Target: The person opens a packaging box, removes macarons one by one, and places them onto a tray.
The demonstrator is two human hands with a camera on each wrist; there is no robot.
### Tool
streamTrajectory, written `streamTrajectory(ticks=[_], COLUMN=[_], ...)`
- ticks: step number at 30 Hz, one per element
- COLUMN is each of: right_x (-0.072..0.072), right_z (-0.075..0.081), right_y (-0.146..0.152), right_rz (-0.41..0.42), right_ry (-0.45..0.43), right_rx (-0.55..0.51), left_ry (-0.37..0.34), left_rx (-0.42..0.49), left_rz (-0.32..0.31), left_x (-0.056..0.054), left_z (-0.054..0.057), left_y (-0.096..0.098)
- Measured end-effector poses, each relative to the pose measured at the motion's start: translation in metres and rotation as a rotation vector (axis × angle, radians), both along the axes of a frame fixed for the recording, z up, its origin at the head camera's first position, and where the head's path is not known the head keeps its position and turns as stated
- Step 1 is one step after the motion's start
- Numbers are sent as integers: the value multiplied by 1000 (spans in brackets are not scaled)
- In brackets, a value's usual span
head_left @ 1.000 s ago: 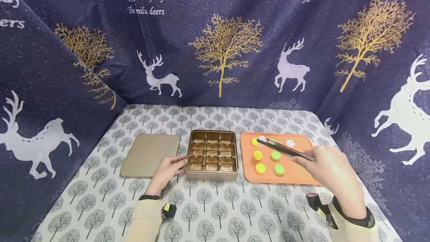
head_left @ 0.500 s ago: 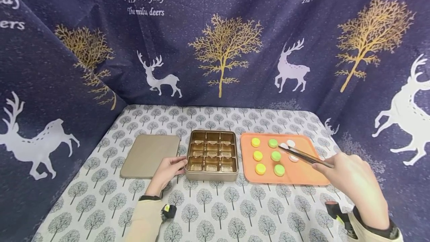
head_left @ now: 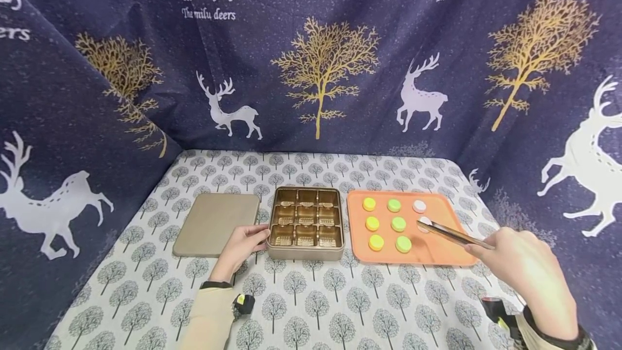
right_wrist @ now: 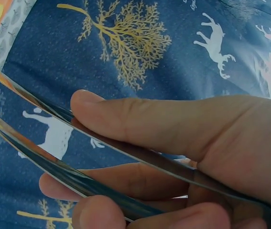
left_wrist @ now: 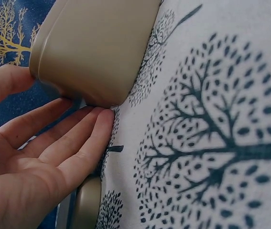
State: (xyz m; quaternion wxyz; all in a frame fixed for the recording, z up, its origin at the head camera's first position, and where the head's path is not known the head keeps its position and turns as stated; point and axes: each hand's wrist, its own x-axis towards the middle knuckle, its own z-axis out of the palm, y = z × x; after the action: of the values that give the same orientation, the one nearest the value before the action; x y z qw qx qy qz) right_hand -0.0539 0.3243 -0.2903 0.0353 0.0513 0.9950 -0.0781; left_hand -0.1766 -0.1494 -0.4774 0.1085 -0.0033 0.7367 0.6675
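Note:
My right hand (head_left: 525,271) grips metal tongs (right_wrist: 125,150), thumb on one arm and fingers around the other. In the right wrist view the tong arms stand apart. Their tips overlap a white macaron (head_left: 424,224) above the orange tray (head_left: 452,250) in the head view. The left hand (head_left: 243,244) rests at the near left corner of a gold tin box (head_left: 306,254). In the left wrist view its straight fingers (left_wrist: 80,155) touch the box's lower side, and the thumb lies at the rim. The box holds a gold insert (head_left: 307,214) with several bare compartments.
On the tray sit a column of yellow macarons (head_left: 372,223), a column of green macarons (head_left: 398,224) and another white macaron (head_left: 419,206). A flat gold lid (head_left: 218,224) lies left of the box. Behind the table hangs a dark blue deer-print cloth (head_left: 267,69).
The right hand with the tongs has moved right, their tips passing from the yellow column at the tray's far left to the white macarons. My left hand stays at the box.

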Motion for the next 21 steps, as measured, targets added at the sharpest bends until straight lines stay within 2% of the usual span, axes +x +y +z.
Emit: streamTrajectory(ticks=[6, 12, 21], right_x=[1, 0, -3], right_z=[-3, -10, -20], right_y=[2, 3, -1], right_rz=[-15, -20, -53], right_ry=[-32, -22, -60], right_rx=[9, 27, 19], left_ry=[0, -9, 3], left_rx=[3, -5, -8], left_rz=[4, 3, 9], left_x=[0, 2, 1], left_z=[0, 1, 1], left_y=[0, 0, 0])
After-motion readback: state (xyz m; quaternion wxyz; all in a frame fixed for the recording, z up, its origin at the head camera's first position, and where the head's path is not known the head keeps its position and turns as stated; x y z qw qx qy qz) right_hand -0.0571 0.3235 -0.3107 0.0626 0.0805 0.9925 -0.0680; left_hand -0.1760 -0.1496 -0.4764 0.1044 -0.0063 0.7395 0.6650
